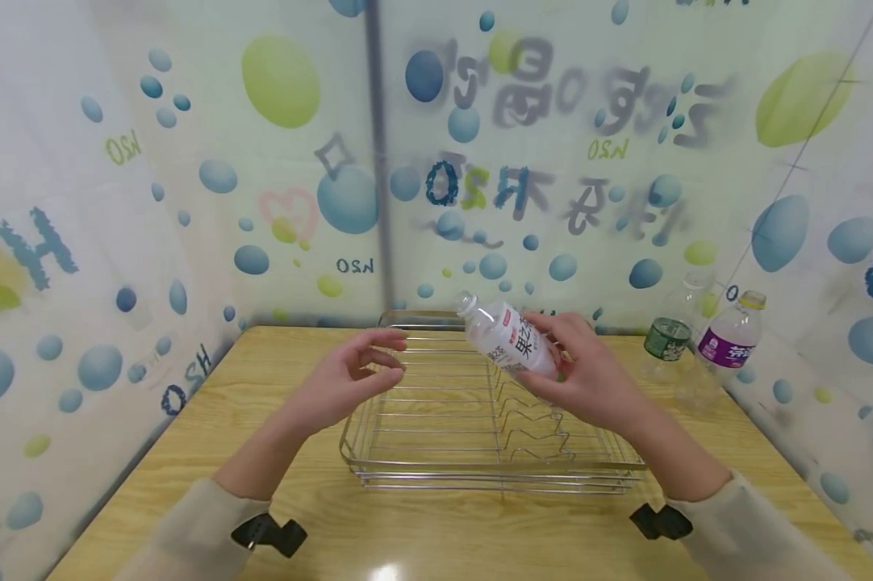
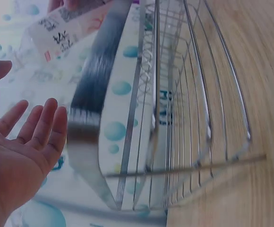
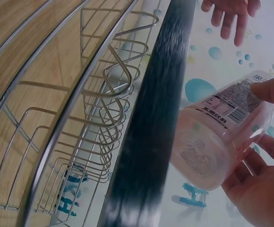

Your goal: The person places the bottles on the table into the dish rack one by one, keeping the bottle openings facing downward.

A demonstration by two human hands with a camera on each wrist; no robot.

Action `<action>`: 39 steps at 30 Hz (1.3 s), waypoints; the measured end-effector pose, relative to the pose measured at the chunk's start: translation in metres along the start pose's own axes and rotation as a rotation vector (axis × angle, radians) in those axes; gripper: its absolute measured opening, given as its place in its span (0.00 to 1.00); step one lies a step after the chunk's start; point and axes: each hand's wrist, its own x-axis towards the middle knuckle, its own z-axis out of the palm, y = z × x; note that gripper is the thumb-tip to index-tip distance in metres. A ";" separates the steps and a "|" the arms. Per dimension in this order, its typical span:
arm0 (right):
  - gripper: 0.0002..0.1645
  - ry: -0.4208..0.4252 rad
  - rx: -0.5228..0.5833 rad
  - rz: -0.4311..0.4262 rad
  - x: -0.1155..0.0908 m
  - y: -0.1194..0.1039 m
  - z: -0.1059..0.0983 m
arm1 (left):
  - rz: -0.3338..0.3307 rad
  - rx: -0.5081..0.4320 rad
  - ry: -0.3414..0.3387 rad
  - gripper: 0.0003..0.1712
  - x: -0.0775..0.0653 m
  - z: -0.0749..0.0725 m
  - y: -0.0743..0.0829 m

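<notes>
My right hand [image 1: 589, 371] grips a clear plastic bottle [image 1: 512, 335] with a white label, around its lower part. The bottle tilts with its capless neck up and to the left, above a metal wire dish rack [image 1: 436, 466]. In the right wrist view its base [image 3: 198, 153] faces the camera, and the thumb and fingers wrap the label. My left hand [image 1: 349, 379] hovers over the rack's left side, fingers loosely bent and apart from the bottle. Nothing lies in its palm in the left wrist view, where the label [image 2: 71, 33] shows beyond the fingers.
Two more clear bottles stand at the table's right: one with a green label [image 1: 667, 339], one with a purple label [image 1: 727, 347] and a yellow cap. The rack rests on a wooden table [image 1: 436, 532], enclosed by patterned curtains [image 1: 553, 161] at the back and sides.
</notes>
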 end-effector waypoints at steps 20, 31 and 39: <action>0.43 -0.191 -0.063 -0.096 -0.004 -0.004 0.011 | -0.025 0.046 -0.133 0.39 0.038 0.044 0.021; 0.45 -0.169 -0.030 -0.111 -0.004 0.004 0.006 | -0.091 -0.016 -0.122 0.40 0.032 0.040 0.011; 0.49 -0.119 0.013 -0.045 -0.009 0.022 -0.007 | -0.083 -0.026 -0.072 0.39 0.024 0.029 0.002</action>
